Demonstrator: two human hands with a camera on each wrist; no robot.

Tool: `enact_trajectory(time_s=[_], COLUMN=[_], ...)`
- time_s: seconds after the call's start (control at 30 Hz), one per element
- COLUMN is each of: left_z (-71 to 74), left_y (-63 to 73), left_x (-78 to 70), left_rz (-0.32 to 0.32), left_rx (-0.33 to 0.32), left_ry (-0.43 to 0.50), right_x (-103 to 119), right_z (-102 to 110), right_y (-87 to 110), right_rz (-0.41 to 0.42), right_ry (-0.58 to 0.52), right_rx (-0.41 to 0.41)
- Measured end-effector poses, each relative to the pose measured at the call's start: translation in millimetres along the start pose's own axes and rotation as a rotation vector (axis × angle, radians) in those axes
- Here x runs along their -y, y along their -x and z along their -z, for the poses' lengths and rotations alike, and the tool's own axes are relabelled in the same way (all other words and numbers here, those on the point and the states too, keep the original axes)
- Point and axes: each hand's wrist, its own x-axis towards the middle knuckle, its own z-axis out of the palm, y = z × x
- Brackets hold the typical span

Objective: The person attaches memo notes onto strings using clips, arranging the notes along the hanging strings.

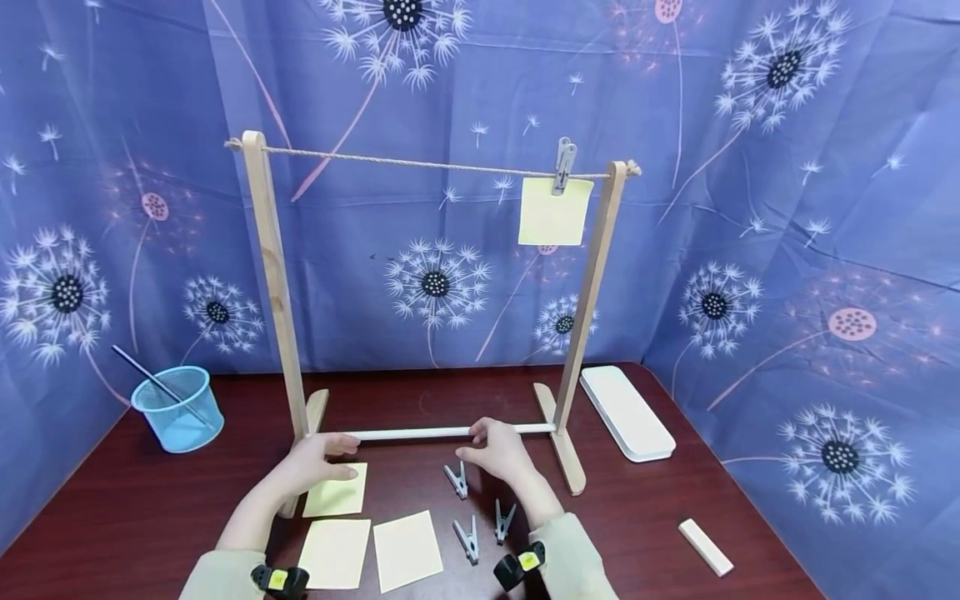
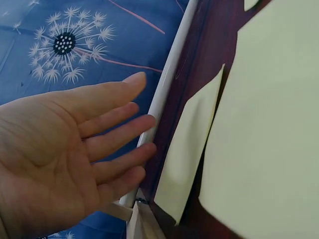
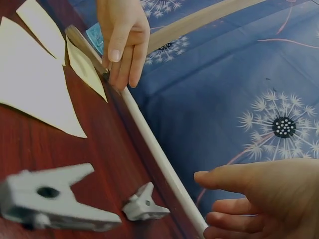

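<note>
My left hand point(image 1: 309, 465) hovers over the back yellow paper note point(image 1: 337, 492), fingers relaxed and apart, holding nothing. Two more notes lie nearer me, a left note point(image 1: 335, 554) and a right note point(image 1: 408, 550). My right hand point(image 1: 498, 452) is in front of the white crossbar point(image 1: 420, 433), its fingers loosely bent and nothing in them. Below it on the table lie three grey clothespins: a back one point(image 1: 457, 481), a front one point(image 1: 467, 540) and a right one point(image 1: 504, 522). Another clothespin point(image 1: 564, 167) pins a yellow note point(image 1: 555, 212) to the rope point(image 1: 405, 161).
A wooden stand has a left post point(image 1: 273, 267) and a right post point(image 1: 591, 292) carrying the rope. At the left is a blue mesh cup point(image 1: 180, 417) with a pen. A white case point(image 1: 628, 414) and a small white block point(image 1: 705, 547) lie on the right.
</note>
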Motion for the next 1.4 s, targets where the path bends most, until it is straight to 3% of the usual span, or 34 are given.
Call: enact_trajectory(time_s=[0.33,0.57,0.83,1.2,1.4], left_z=[0.4,-3.1,-2.2,-4.8,-6.0], left_y=[4.7,2.9,3.7,5.3,5.3], left_x=[6.4,3.8,2.0,-0.5,-2.6], left_rz=[0.003,0.010,0.022,0.011,0.019], left_rx=[0.036,0.008,0.019,-0.004,-0.014], left_ry=[-0.022,-0.092,-0.162,-0.262,-0.252], right_x=[5,8,14,21,21], right_z=[-10,-15,-26,-34,-39], right_y=[9.7,12.5,14.0,13.4,12.4], right_rz=[-0.085,-0.145,-0.189,-0.166,-0.161], right_ry=[0.049,0.073,0.098,0.156,0.156], right_rx=[0.085,0.087,0.082,0.049,0.038])
